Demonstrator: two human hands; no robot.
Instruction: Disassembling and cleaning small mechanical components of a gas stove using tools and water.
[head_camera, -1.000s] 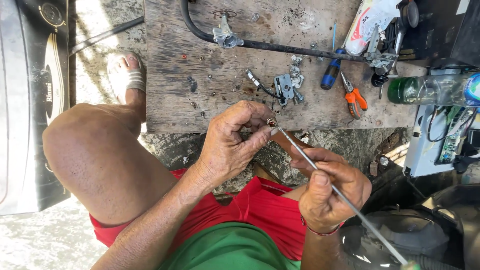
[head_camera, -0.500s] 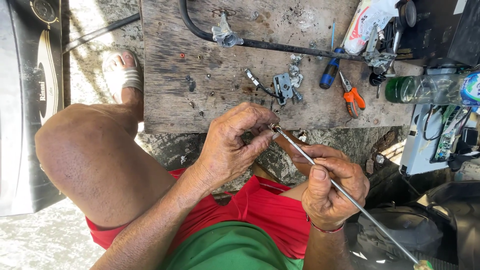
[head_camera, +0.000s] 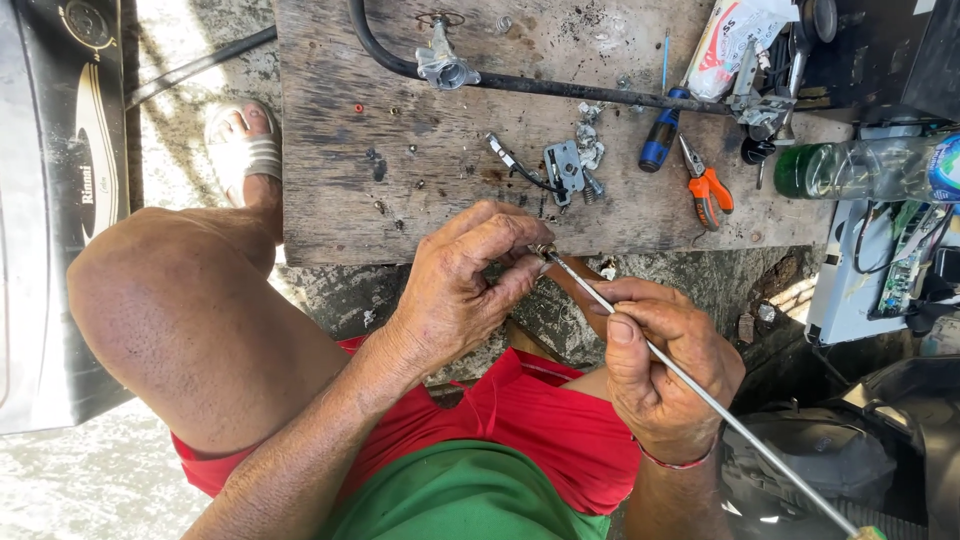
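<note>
Low in the view, over the person's red shorts (head_camera: 540, 430) and green shirt (head_camera: 470, 505), the right hand (head_camera: 665, 370) is gripping a long thin silver metal rod (head_camera: 700, 395), fingers clenched around it with the thumb pressing along its top. That rod is running from the bottom right corner, where a greenish end is being cut off by the edge, up to the left hand (head_camera: 465, 285). The left hand's fingertips (head_camera: 525, 250) are pinching something small at the rod's tip — a dark, metallic bit that the fingers are mostly hiding, so its shape is hard to make out. Both hands are hovering just in front of the near edge of a worn, stained wooden board (head_camera: 330, 150). The person's bare left knee (head_camera: 180, 320) is filling the left side, and a foot in a white sandal (head_camera: 245, 150) is resting beside the board.

On the board, just beyond the hands, a small grey metal bracket with a short wire (head_camera: 560, 170) is lying among loose screws. Near it, to the right, are orange-handled pliers (head_camera: 708, 188) and a blue-handled screwdriver (head_camera: 660, 135). A black hose with a silver metal fitting (head_camera: 445, 68) is curving across the far part. A green plastic bottle (head_camera: 860, 170) is lying on its side at the right, its end being cut off — and a black stove top (head_camera: 60, 200) is standing along the left edge, only partly in view.
</note>
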